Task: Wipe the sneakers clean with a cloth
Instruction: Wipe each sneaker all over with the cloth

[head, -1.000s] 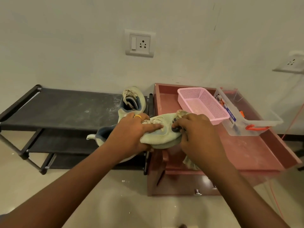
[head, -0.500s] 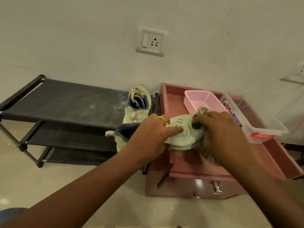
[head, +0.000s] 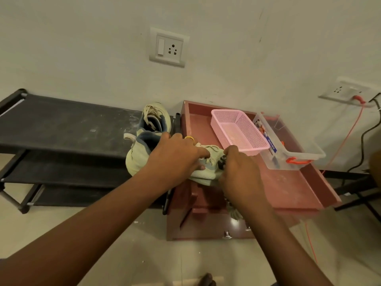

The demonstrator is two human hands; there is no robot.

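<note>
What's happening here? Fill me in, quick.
A person is cleaning a pale green sneaker, held over the left front corner of a reddish-brown cabinet. The left hand grips its upper. The right hand works at the lace area with a cloth, which is mostly hidden, one end hanging below the wrist. The second sneaker stands behind on the black shoe rack. A pink basket and a clear plastic box sit on the cabinet top.

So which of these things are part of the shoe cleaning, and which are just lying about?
In use: held sneaker, second sneaker, cloth, left hand, right hand.
Lying about: pink basket, clear box, shoe rack, red cabinet.
</note>
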